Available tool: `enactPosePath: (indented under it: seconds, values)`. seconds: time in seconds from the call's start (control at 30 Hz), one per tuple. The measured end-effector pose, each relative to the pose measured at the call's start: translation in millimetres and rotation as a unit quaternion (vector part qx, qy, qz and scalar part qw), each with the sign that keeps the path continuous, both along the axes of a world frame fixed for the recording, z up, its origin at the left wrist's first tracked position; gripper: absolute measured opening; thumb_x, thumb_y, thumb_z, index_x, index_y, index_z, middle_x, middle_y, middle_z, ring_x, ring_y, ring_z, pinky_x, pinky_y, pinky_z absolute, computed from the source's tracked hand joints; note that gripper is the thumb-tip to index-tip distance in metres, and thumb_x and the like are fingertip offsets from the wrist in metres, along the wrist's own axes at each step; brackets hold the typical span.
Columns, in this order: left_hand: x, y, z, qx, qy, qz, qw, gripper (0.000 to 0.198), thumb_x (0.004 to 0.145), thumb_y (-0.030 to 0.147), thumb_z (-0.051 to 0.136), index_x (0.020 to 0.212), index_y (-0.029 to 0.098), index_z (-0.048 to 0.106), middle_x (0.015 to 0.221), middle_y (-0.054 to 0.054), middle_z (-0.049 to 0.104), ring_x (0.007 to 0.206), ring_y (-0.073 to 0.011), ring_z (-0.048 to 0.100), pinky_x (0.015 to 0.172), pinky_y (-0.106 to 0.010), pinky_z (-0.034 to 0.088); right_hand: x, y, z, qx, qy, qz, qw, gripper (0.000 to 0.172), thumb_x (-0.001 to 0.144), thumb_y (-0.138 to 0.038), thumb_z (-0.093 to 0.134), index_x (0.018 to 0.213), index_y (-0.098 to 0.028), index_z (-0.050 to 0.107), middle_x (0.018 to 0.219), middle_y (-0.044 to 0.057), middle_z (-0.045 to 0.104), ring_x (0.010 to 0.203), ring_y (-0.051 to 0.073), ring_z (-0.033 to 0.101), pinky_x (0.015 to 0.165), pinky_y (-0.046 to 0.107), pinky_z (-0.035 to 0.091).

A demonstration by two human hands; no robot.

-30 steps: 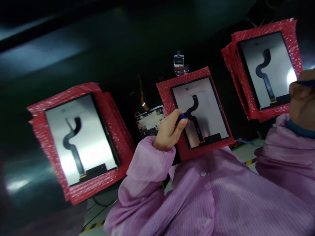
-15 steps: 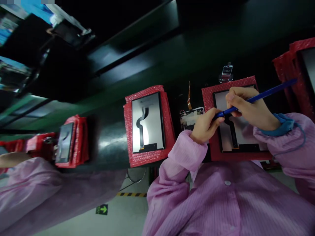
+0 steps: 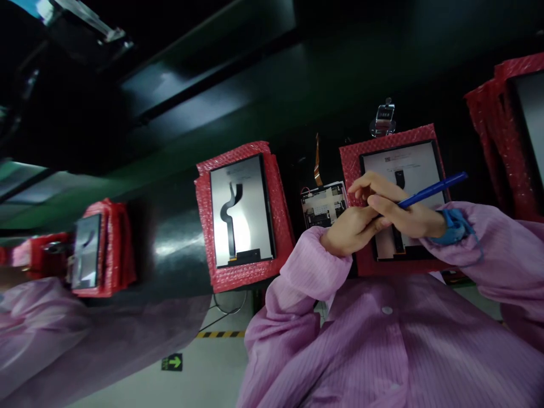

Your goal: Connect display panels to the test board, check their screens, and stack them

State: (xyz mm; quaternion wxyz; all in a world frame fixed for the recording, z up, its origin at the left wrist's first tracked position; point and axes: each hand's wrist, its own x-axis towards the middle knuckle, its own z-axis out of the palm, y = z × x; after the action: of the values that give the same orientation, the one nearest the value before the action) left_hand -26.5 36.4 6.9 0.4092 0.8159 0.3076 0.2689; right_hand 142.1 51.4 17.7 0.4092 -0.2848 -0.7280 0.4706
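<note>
Our right hand (image 3: 408,212) grips a slim blue pen (image 3: 433,190) over a black-framed display panel (image 3: 408,161) lying on red bubble wrap (image 3: 349,164). Our curled left hand (image 3: 351,231) touches the right fingers, just beside a bare circuit board (image 3: 323,205) with an orange ribbon cable (image 3: 317,167).

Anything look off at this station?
The bare circuit board with its orange flex cable standing up looks odd: it lies unpadded on the dark surface, while the display panels beside it each sit on red bubble wrap.
</note>
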Motion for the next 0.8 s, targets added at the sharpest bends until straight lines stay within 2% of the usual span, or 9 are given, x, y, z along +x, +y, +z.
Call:
enactPosePath:
  seconds: [0.1, 0.2, 0.27, 0.37, 0.47, 0.53, 0.6, 0.7, 0.8]
  values:
    - [-12, 7, 8.9, 0.058, -0.004, 0.104, 0.993, 0.063, 0.105, 0.068, 0.03, 0.105, 0.018, 0.067, 0.093, -0.009, 0.073, 0.085, -0.0202, 0.07, 0.077, -0.033, 0.055, 17, 18, 10.5, -0.06, 0.056, -0.153, 0.985, 0.017, 0.093, -0.037, 0.06, 0.099, -0.021, 0.061, 0.086, 0.002, 0.061, 0.076, 0.013, 0.058, 0.067, 0.028, 0.048]
    - [-30, 22, 5.9, 0.131, 0.019, 0.325, 0.937, 0.057, 0.108, 0.061, 0.029, 0.106, 0.019, 0.067, 0.103, -0.01, 0.072, 0.097, -0.0213, 0.067, 0.085, -0.035, 0.054, 58, 38, 11.2, -0.064, 0.051, -0.33, 0.94, 0.006, 0.089, -0.026, 0.063, 0.09, -0.022, 0.057, 0.071, -0.002, 0.05, 0.058, 0.011, 0.046, 0.053, 0.026, 0.033]
    - [-40, 34, -7.3, 0.173, 0.072, 0.437, 0.88, 0.044, 0.108, 0.051, 0.038, 0.105, 0.018, 0.067, 0.107, -0.013, 0.071, 0.101, -0.0243, 0.065, 0.089, -0.039, 0.053, 88, 45, 1.5, -0.023, -0.155, -0.419, 0.895, 0.011, 0.09, -0.029, 0.068, 0.09, -0.026, 0.058, 0.083, 0.001, 0.055, 0.078, 0.016, 0.055, 0.073, 0.033, 0.046]
    - [-48, 48, -34.3, 0.2, 0.154, 0.479, 0.841, 0.03, 0.099, 0.04, 0.058, 0.117, 0.016, 0.065, 0.12, -0.018, 0.069, 0.115, -0.0321, 0.061, 0.104, -0.049, 0.049, 112, 37, -19.7, 0.001, -0.288, -0.486, 0.825, 0.035, 0.082, -0.041, 0.081, 0.105, -0.029, 0.057, 0.101, 0.007, 0.058, 0.115, 0.033, 0.054, 0.101, 0.055, 0.048]
    - [-49, 56, -50.6, 0.181, 0.186, 0.465, 0.846, 0.036, 0.094, 0.033, 0.063, 0.125, 0.016, 0.062, 0.127, -0.02, 0.068, 0.123, -0.0365, 0.058, 0.11, -0.055, 0.045, 101, 16, -31.5, 0.075, -0.339, -0.461, 0.817, 0.045, 0.094, -0.034, 0.063, 0.135, -0.02, 0.051, 0.137, 0.018, 0.053, 0.14, 0.041, 0.04, 0.121, 0.071, 0.025]
    - [-49, 58, -52.7, 0.157, 0.194, 0.454, 0.855, 0.038, 0.092, 0.028, 0.061, 0.128, 0.016, 0.061, 0.125, -0.02, 0.069, 0.122, -0.037, 0.06, 0.111, -0.057, 0.044, 84, 3, -33.1, 0.109, -0.356, -0.4, 0.837, 0.042, 0.095, -0.033, 0.058, 0.134, -0.017, 0.054, 0.135, 0.016, 0.057, 0.133, 0.036, 0.049, 0.121, 0.063, 0.033]
    - [-49, 60, -51.9, 0.131, 0.19, 0.445, 0.865, 0.041, 0.089, 0.022, 0.058, 0.129, 0.015, 0.059, 0.118, -0.018, 0.071, 0.118, -0.0367, 0.062, 0.11, -0.057, 0.045, 68, -5, -32.6, 0.066, -0.387, -0.262, 0.882, 0.052, 0.097, -0.036, 0.056, 0.141, -0.011, 0.05, 0.141, 0.02, 0.054, 0.136, 0.037, 0.046, 0.12, 0.06, 0.035]
    - [-52, 63, -49.8, 0.098, 0.149, 0.443, 0.879, 0.042, 0.087, 0.017, 0.057, 0.129, 0.017, 0.057, 0.103, -0.013, 0.072, 0.108, -0.0343, 0.066, 0.107, -0.057, 0.048, 55, -8, -27.5, 0.054, -0.433, -0.221, 0.872, 0.057, 0.094, -0.045, 0.064, 0.139, -0.011, 0.056, 0.14, 0.02, 0.056, 0.133, 0.039, 0.047, 0.117, 0.058, 0.039]
    - [-54, 65, -46.2, 0.05, 0.065, 0.46, 0.884, 0.044, 0.083, 0.017, 0.061, 0.126, 0.019, 0.055, 0.099, -0.009, 0.069, 0.1, -0.0286, 0.068, 0.102, -0.051, 0.053, 49, -6, -15.9, 0.038, -0.457, -0.195, 0.867, 0.038, 0.095, -0.042, 0.065, 0.12, -0.013, 0.067, 0.127, 0.016, 0.063, 0.125, 0.034, 0.053, 0.113, 0.054, 0.044]
